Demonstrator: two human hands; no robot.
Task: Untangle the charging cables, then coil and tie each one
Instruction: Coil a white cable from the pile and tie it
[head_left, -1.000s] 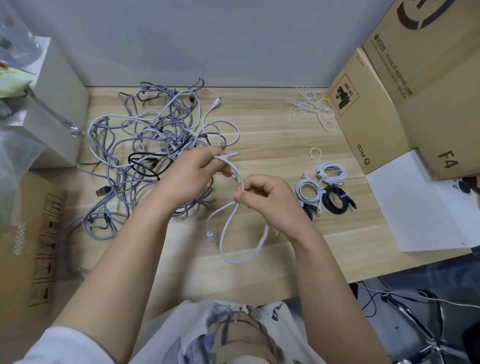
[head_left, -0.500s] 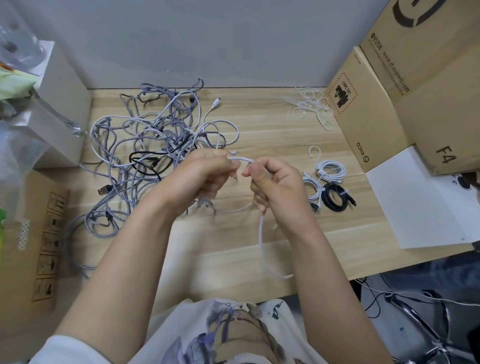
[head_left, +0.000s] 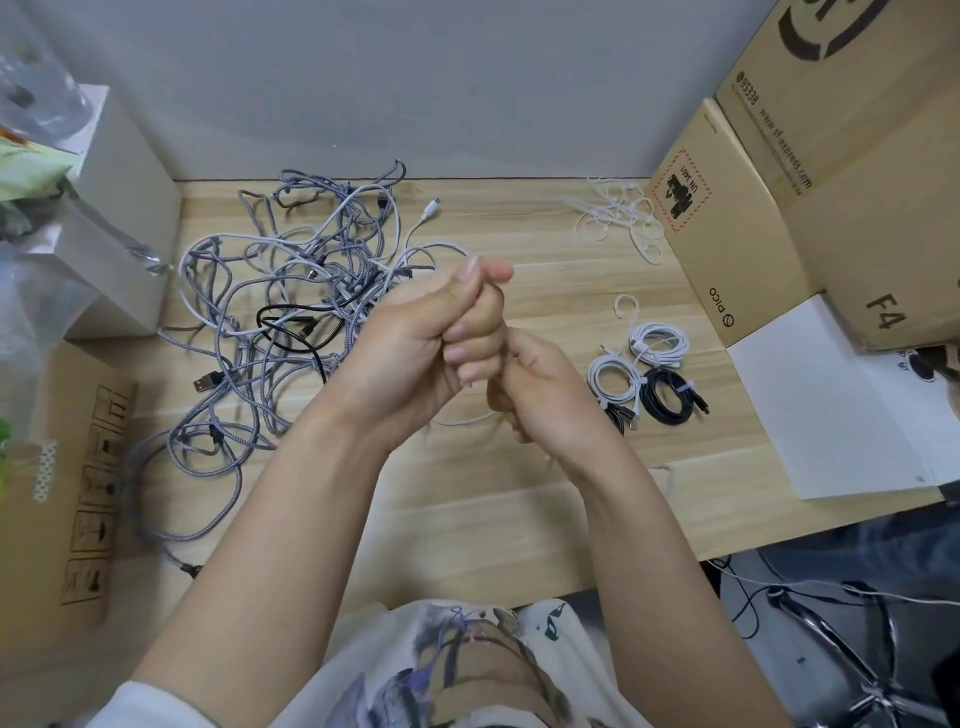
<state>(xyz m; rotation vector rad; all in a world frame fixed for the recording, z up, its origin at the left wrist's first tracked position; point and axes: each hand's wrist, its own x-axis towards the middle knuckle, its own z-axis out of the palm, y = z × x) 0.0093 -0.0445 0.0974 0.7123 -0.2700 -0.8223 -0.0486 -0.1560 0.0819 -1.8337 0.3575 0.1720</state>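
Your left hand (head_left: 415, 343) and right hand (head_left: 540, 395) are curled tight around the white cable (head_left: 467, 420). Loosen your fingers, and the loops could spring open.

A single wide-angle view from a camera worn on the person's head, looking forward and steeply down. The person's own chest and both forearms rise from the bottom edge, so the camera sits close above the wooden counter (head_left: 519, 499). It faces a plain grey wall (head_left: 415, 78) behind the counter. Straight lines bow outward near the picture's edges. No second view is given.
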